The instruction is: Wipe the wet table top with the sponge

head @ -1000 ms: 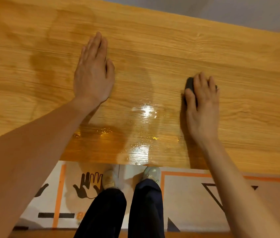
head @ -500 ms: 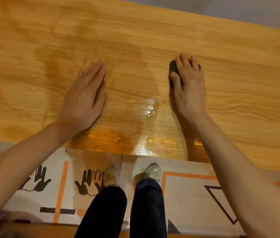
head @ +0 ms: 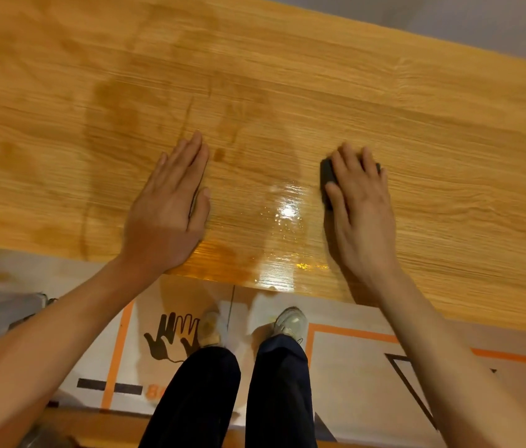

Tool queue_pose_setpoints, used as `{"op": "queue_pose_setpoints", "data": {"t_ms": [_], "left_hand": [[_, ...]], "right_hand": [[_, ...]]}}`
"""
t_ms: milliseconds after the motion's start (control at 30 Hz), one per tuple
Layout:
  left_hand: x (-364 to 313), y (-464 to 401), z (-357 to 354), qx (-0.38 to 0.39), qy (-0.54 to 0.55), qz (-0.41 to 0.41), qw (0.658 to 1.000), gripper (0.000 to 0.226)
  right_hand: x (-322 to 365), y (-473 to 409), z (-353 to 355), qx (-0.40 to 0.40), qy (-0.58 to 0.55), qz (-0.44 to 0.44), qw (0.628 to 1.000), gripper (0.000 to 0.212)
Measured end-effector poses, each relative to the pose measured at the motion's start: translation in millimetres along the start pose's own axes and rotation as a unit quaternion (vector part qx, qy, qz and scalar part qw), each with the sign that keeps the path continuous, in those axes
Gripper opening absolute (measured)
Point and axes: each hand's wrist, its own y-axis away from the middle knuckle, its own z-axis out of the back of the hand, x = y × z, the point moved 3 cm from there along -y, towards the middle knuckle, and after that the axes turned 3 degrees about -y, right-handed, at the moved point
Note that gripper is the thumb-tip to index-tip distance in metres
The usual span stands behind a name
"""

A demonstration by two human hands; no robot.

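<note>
A dark sponge [head: 327, 171] lies on the light wooden table top [head: 449, 124], mostly covered by my right hand [head: 361, 215]. That hand presses flat on it with fingers spread over the top and the thumb along its left side. Just left of the sponge is a glossy wet patch [head: 284, 208] that runs to the table's near edge. Darker damp streaks [head: 132, 101] spread further out and to the left. My left hand [head: 168, 215] rests flat on the table, palm down, holding nothing, left of the wet patch.
The table's near edge [head: 287, 287] runs just in front of my legs [head: 239, 399] and shoes. Below it is a floor mat [head: 352, 367] with orange lines and hand prints. The far edge meets a grey floor at the top right.
My right hand has drawn the sponge back toward the near edge and a little right. My left hand has slid nearer to the near edge too.
</note>
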Motion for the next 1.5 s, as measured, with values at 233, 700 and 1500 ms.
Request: {"op": "queue_pose_setpoints", "data": {"t_ms": [233, 700, 1500], "left_hand": [[-3, 4, 0, -0.012, 0.003, -0.006, 1.000, 0.054], [-3, 1, 4, -0.005, 0.024, -0.001, 1.000, 0.053], [-3, -1, 3, 0.043, -0.009, 0.009, 0.999, 0.057]], "right_hand": [[51, 61, -32, -0.020, 0.015, -0.020, 0.999, 0.046], [78, 17, -46, -0.040, 0.011, -0.018, 0.999, 0.044], [65, 44, -36, 0.001, 0.032, 0.010, 0.999, 0.044]]}}
